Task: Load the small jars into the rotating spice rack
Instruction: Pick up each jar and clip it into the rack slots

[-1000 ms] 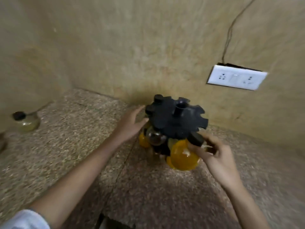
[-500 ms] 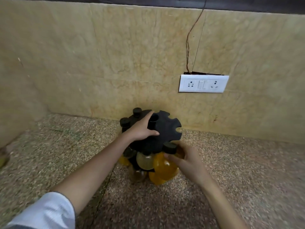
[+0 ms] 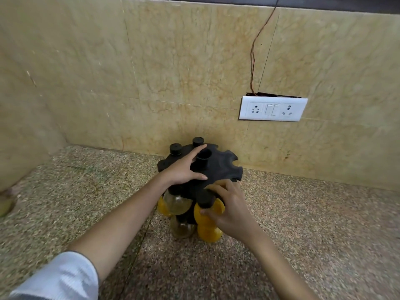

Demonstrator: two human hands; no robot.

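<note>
A black rotating spice rack [image 3: 220, 167] with notched slots stands on the speckled counter near the back wall. Several small black-capped jars hang in it, some yellow, some pale. My left hand [image 3: 184, 169] lies flat on the rack's top, fingers spread beside the centre post. My right hand [image 3: 229, 208] grips a yellow jar [image 3: 205, 213] at the rack's front edge, its black cap in a slot. A pale jar [image 3: 177, 204] hangs just left of it. More yellow jars [image 3: 208, 233] sit on the lower tier.
A white socket and switch plate [image 3: 273, 108] is on the tiled wall at the right, with a thin wire running up from it. A blurred jar [image 3: 5, 205] lies at the counter's far left edge. The side wall closes the left.
My left hand moved from the rack's left side onto its top. My right hand stayed on the yellow jar at the front slot. The view swung right and up.
</note>
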